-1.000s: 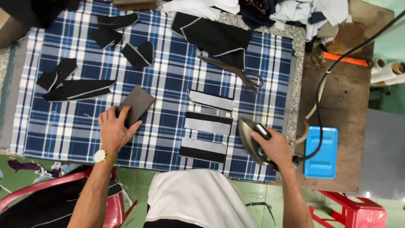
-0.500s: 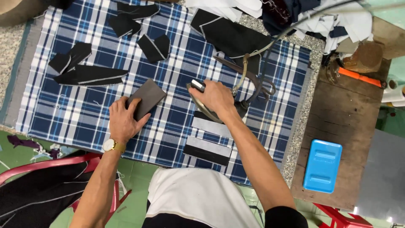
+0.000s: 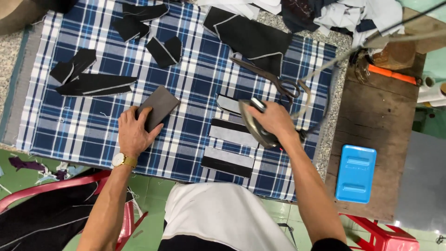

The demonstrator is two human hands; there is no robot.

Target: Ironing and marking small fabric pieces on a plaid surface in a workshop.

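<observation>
Near the middle of the frame the right hand [image 3: 274, 118] is wrapped tight around the handle of an iron [image 3: 254, 126], fingers fully closed on it. The iron sits over the upper end of a column of grey and black fabric strips [image 3: 230, 135] laid on the blue plaid cloth [image 3: 195, 79]; whether its soleplate presses on the topmost strip or hangs just above it, I cannot tell. Its cord [image 3: 325, 69] runs up toward the upper right corner.

Left of centre, the left hand [image 3: 134, 132], a gold watch [image 3: 121, 160] on its wrist, lies flat and spread on the lower end of a dark grey rectangular piece [image 3: 160, 104]. The fingers press down on it without curling around it.

Just above the iron lies a pair of large scissors [image 3: 269, 76], their points resting on a big black fabric piece [image 3: 253, 39]. More black cut pieces [image 3: 95, 83] are scattered in the upper left. On the wooden bench [image 3: 371, 111] at the right sits a blue plastic tray [image 3: 355, 173]. A red plastic stool [image 3: 381, 234] shows at the bottom right.
</observation>
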